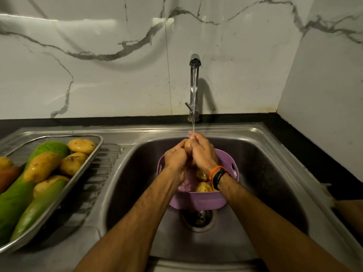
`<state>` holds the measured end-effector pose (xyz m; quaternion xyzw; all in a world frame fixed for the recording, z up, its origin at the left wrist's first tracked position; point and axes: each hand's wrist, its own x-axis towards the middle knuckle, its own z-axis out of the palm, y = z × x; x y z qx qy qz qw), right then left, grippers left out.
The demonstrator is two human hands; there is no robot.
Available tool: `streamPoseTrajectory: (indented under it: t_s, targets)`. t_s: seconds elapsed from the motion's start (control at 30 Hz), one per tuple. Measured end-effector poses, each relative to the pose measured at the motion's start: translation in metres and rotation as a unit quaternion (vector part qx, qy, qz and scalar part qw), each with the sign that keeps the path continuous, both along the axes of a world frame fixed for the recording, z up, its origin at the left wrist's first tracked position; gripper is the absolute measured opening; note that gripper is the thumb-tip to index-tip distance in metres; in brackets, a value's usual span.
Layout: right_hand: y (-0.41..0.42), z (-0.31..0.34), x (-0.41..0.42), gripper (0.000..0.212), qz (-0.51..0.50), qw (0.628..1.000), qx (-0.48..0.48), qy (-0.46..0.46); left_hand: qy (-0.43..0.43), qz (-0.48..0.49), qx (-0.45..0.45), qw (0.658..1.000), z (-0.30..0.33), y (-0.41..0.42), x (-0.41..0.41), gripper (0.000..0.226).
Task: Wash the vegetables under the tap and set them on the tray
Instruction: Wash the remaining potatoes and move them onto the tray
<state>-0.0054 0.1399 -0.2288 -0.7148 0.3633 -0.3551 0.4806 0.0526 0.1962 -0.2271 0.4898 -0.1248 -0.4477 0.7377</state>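
Water runs from the steel tap (194, 61) onto a yellow potato (187, 143) that both hands hold over the sink (275, 163). My left hand (175, 158) grips it from the left and my right hand (203, 152) wraps it from the right, so most of the potato is hidden. Below them a purple colander (196, 201) stands in the basin with two more potatoes (203, 186) showing inside. On the drainboard at left the steel tray (86, 169) carries several washed potatoes (42, 166) and long green gourds (15, 201).
A marble-pattern wall rises behind the tap and at the right. Black countertop (306, 142) borders the sink at the back and right. The sink drain (198, 218) sits just in front of the colander. My right wrist wears orange and black bands (218, 175).
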Motion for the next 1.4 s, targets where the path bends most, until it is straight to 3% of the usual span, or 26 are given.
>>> streamPoseTrajectory:
  t_s: [0.1,0.27,0.4,0.6,0.7,0.83,0.9,1.03,1.23,1.4]
  targets:
    - [-0.006,0.011,0.0,0.029,-0.016,0.998,0.05,-0.041,0.002,-0.061,-0.003,0.998,0.003,0.005,0.002,0.04]
    - [0.005,0.003,0.0,0.037,0.013,1.0,-0.005,0.018,-0.024,0.027,0.029,0.999,0.002,0.002,0.008,0.033]
    - [-0.009,0.008,0.0,0.029,0.0,0.999,0.046,0.001,-0.066,-0.035,0.035,0.997,0.002,0.007,0.004,0.034]
    - [-0.008,0.001,-0.007,0.026,0.024,0.999,0.023,0.025,-0.105,0.035,0.068,0.992,-0.003,0.001,0.008,0.024]
    - [-0.011,-0.001,-0.003,0.025,-0.003,1.0,0.018,0.009,-0.066,0.03,0.055,0.996,-0.002,0.003,0.011,0.019]
    - [-0.011,-0.004,0.004,0.023,-0.028,0.983,0.145,-0.112,-0.032,0.005,0.055,0.998,0.002,0.007,0.012,0.023]
    - [-0.011,-0.008,0.008,0.026,-0.034,0.977,0.177,-0.116,-0.052,-0.009,0.048,0.997,0.002,0.006,0.008,0.027]
    - [-0.007,-0.01,0.005,0.034,-0.062,0.993,0.098,-0.007,-0.064,-0.007,0.023,0.998,0.002,0.006,0.0,0.033]
    - [-0.01,-0.002,0.003,0.035,-0.071,0.991,0.1,-0.044,-0.073,-0.016,0.009,0.997,-0.002,0.003,-0.001,0.038]
    - [0.007,-0.002,0.005,0.038,-0.046,0.998,0.036,-0.031,-0.074,0.035,0.011,0.997,-0.001,-0.001,-0.004,0.043]
